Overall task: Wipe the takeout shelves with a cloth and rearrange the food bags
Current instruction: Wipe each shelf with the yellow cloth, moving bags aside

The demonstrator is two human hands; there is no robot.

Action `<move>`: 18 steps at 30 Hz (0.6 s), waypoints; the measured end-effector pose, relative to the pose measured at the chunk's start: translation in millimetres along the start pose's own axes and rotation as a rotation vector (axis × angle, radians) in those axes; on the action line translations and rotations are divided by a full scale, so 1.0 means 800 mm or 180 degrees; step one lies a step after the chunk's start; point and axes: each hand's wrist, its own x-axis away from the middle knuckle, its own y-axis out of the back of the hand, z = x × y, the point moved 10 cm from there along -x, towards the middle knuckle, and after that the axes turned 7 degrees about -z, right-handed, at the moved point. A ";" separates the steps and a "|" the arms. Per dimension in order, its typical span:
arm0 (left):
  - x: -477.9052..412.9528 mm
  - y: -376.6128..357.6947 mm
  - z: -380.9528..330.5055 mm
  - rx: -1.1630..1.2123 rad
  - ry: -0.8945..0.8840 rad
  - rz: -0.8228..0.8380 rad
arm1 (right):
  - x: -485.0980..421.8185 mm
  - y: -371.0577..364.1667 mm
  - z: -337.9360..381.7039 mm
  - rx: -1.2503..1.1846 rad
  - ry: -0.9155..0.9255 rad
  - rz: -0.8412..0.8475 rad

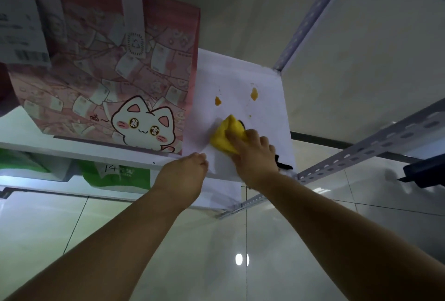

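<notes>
Right hand (252, 153) clutches the yellow cloth (226, 137) on the white shelf (240, 71), orange spots (218, 101) lying just beyond it toward the back; left hand (185, 170) curls at the front edge, grip unclear.

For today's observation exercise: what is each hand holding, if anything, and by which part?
The right hand holds the yellow cloth by its near bunched end. The left hand: cannot tell.

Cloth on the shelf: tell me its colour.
The cloth is yellow; head view shows it best.
</notes>
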 end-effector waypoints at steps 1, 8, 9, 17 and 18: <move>0.001 0.000 -0.001 -0.0030 -0.0020 0.0006 | 0.009 -0.001 0.002 -0.0005 0.0114 0.0018; 0.008 0.010 -0.005 0.0064 0.0025 -0.0330 | -0.002 -0.001 -0.029 -0.0059 -0.0213 0.0073; 0.008 0.014 -0.006 0.0055 0.0029 -0.0365 | -0.011 0.000 -0.037 -0.0070 -0.0361 0.0043; 0.003 0.031 -0.015 0.0168 0.0194 -0.0797 | -0.069 0.005 -0.033 0.0000 -0.0595 -0.0048; 0.004 0.032 -0.014 0.0252 0.0296 -0.0853 | -0.064 0.005 -0.012 0.0025 -0.0240 -0.0117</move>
